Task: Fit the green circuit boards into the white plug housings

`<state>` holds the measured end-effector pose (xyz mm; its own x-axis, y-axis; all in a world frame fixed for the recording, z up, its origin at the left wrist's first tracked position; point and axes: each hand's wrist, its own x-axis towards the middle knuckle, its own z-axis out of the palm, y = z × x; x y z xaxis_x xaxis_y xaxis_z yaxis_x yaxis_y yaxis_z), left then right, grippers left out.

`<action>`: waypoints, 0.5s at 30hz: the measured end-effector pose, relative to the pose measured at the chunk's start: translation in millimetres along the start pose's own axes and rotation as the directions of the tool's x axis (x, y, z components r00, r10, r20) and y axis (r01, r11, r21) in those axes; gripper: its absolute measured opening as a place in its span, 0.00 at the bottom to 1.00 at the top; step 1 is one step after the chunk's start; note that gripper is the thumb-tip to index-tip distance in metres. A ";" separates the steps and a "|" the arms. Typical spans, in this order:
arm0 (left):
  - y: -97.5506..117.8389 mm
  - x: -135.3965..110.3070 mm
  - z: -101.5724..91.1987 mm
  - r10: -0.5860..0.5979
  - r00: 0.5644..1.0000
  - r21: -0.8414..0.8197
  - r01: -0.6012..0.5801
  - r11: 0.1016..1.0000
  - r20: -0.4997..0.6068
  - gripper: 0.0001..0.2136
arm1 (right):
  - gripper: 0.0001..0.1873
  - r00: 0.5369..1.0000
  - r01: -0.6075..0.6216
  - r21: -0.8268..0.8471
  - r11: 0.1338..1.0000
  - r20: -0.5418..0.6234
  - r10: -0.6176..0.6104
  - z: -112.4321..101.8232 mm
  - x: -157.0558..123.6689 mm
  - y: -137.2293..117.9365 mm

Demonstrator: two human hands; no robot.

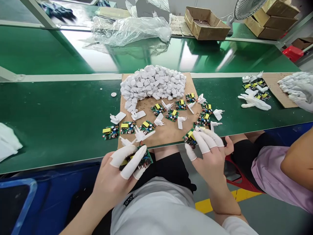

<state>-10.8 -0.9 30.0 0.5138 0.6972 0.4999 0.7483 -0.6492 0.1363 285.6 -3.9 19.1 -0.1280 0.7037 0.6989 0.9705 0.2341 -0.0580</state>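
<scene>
My left hand (pixel 117 169), with white finger cots, is closed round a small green circuit board (pixel 144 160) that has a white plug piece (pixel 140 137) wired to it, just off the near edge of the table. My right hand (pixel 207 150), also in finger cots, pinches another green circuit board (pixel 190 137) with a yellow part at the near right corner of the brown cardboard sheet (pixel 171 132). Several more boards with white plug pieces (pixel 171 114) lie on the sheet. A heap of white plastic shells (pixel 153 83) is piled at its far side.
The green table (pixel 61 114) has a metal rail across it. A co-worker sits at my right, their gloved hand (pixel 255 101) beside their own boards and white shells (pixel 293 85). Clear plastic bags (pixel 132 27) and cardboard boxes (pixel 205 23) stand at the back. White cloth (pixel 7 140) lies at the left.
</scene>
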 end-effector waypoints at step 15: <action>-4.4 -15.6 -0.3 -0.031 0.993 -0.058 0.025 0.998 -0.112 0.43 | 0.11 0.945 0.150 -0.069 0.986 0.304 -0.122 46.9 9.8 11.8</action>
<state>-22.2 -9.0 21.9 0.4402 0.6788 0.5878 0.7352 -0.6483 0.1980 286.2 37.2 -8.2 -0.3018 0.8400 0.4508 0.9521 0.2900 0.0969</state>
